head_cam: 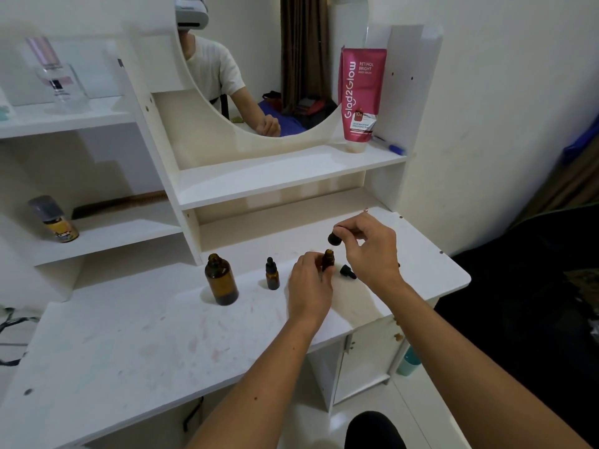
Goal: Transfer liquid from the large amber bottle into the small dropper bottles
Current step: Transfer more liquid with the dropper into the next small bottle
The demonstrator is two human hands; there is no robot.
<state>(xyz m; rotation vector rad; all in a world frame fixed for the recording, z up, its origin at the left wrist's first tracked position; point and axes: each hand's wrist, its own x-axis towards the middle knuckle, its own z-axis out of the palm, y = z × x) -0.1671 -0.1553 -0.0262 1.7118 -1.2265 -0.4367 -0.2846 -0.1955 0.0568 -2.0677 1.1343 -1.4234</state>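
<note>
The large amber bottle (pixel 221 280) stands uncapped on the white tabletop (pixel 146 335), left of my hands. A small amber dropper bottle (pixel 272 275) with its black dropper cap on stands to its right. My left hand (pixel 309 288) grips a second small bottle (pixel 328 259), open at the neck and tilted a little. Just above that neck, my right hand (pixel 372 251) pinches a black dropper cap (pixel 334 238). Another black cap (pixel 347 272) lies on the table between my hands.
A pink tube (pixel 361 95) and a blue pen (pixel 390 145) sit on the shelf under the round mirror (pixel 275 59). On the left shelves are a spray can (pixel 55 220), a comb (pixel 120 204) and a clear perfume bottle (pixel 58 76). The table's right edge drops off near my right wrist.
</note>
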